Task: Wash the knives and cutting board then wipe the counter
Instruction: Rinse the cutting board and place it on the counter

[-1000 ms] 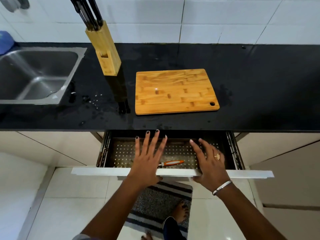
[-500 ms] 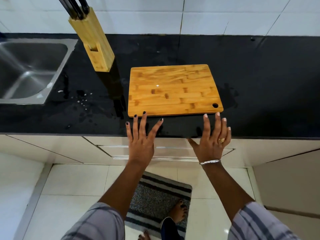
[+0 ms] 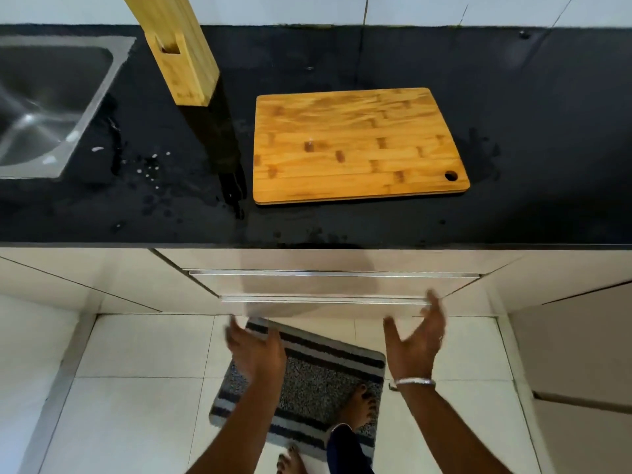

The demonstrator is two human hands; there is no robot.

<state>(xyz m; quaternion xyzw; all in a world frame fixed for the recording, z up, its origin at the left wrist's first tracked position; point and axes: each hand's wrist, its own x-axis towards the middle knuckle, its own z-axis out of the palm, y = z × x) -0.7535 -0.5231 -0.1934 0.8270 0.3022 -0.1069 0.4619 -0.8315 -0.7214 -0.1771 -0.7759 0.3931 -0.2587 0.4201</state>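
Both hands have dropped lower: left hand (image 3: 256,350) and right hand (image 3: 415,340) float loosely spread, empty, before the shut white drawer fronts (image 3: 325,285). That rectangular bamboo cutting board (image 3: 355,145) lies flat on the black stone counter (image 3: 530,114), water droplets (image 3: 150,169) around, so wiping's probably left.

Looking at a steel sink (image 3: 54,77) sitting far left, closed drawers (image 3: 325,285) below, a striped mat (image 3: 307,381) lying on white floor tiles (image 3: 136,354).
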